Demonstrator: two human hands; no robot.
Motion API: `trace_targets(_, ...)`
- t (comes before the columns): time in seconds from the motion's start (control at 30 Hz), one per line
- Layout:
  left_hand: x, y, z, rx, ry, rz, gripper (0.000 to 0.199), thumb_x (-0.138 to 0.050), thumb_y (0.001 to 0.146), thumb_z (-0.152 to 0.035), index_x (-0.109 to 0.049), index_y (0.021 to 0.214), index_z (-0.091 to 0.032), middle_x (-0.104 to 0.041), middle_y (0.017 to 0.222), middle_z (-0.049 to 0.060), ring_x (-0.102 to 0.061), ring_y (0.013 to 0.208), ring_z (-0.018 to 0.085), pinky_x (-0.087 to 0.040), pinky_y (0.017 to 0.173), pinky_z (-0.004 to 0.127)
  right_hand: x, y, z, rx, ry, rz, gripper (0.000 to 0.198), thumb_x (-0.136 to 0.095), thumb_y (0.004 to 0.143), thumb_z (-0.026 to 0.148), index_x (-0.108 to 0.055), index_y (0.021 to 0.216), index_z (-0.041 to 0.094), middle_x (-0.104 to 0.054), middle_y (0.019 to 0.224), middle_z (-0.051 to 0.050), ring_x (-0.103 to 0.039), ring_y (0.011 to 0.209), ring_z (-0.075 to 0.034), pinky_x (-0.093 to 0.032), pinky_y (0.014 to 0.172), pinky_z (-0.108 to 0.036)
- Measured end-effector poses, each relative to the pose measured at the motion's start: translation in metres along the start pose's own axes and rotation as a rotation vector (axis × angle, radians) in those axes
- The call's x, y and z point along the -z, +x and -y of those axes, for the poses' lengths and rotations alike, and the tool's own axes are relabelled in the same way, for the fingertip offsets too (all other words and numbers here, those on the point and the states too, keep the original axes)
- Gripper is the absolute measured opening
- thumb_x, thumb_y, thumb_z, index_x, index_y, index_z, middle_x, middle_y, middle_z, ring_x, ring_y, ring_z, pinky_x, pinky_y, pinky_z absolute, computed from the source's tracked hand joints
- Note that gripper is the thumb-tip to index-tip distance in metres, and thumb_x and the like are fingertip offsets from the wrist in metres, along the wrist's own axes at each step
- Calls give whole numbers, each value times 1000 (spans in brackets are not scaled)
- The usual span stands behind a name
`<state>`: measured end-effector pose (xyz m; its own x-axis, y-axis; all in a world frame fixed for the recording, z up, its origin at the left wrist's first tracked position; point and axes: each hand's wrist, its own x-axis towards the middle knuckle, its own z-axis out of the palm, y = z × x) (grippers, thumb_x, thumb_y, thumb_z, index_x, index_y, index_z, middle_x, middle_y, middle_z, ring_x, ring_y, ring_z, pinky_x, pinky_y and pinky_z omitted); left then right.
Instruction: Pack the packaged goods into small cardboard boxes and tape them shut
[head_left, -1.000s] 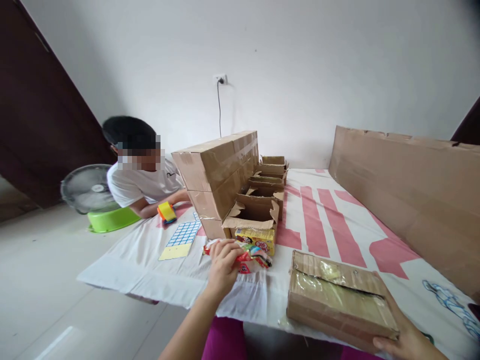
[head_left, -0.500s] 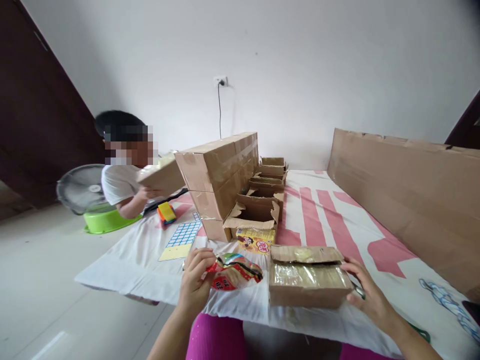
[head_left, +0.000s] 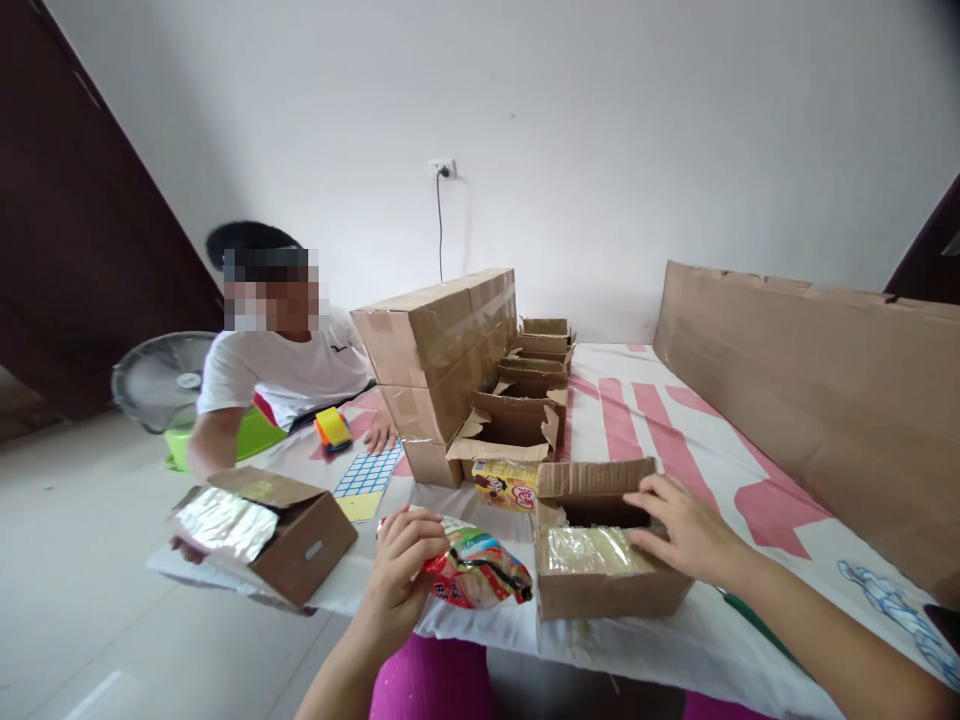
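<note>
My left hand (head_left: 405, 562) is closed round one end of a shiny snack packet (head_left: 484, 572), red with coloured stripes, at the table's front edge. Just right of the packet sits a small cardboard box (head_left: 615, 597), with clear tape along its front flap. Its back flap stands up and a dark gap shows inside. My right hand (head_left: 686, 528) reaches over the box's right end, fingers apart at the opening, their tips by the flaps. Behind the box lies a yellow printed packet (head_left: 506, 485), partly covered by the raised flap.
A wall of stacked cartons (head_left: 431, 345) divides the table, with open boxes (head_left: 517, 425) along its right side. Across it, another person (head_left: 281, 365) grips a taped box (head_left: 307, 545). A cardboard panel (head_left: 810, 390) stands at right; a green-handled tool (head_left: 761, 625) lies under my right forearm.
My right hand has moved from the box's right side to over its top, and the back flap has lifted. The other person has brought their box round to the table's front left.
</note>
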<state>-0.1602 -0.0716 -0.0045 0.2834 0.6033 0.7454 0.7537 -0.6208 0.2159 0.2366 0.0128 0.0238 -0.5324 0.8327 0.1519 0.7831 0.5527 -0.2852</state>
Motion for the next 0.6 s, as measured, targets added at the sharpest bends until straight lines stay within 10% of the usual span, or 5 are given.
trace_targets(0.17,20,-1,-6,-42,-89,34,19,-44,95,-28,-62,89,-24,-66,85,5,-61,91,23,-43,96,46,8,15,20,114,5,423,85,-86,53,48,-58,126,14,-63,120,-15,-59,109,-35,-46,92,-44)
trace_targets(0.37,17,14,-46,-67,-265,210,25,-38,98,-31,-62,95,-23,-66,85,8,-59,79,21,-49,69,35,-8,22,37,113,-217,75,36,-81,65,27,-55,88,20,-65,91,-5,-62,82,-25,-44,69,-33)
trace_targets(0.6,-39,45,-101,-236,-44,189,18,-49,91,-15,-64,99,-22,-67,105,9,-57,107,24,-46,90,40,-38,6,63,297,-212,-162,10,-50,89,13,-57,91,20,-64,86,-5,-59,77,-21,-41,66,-32)
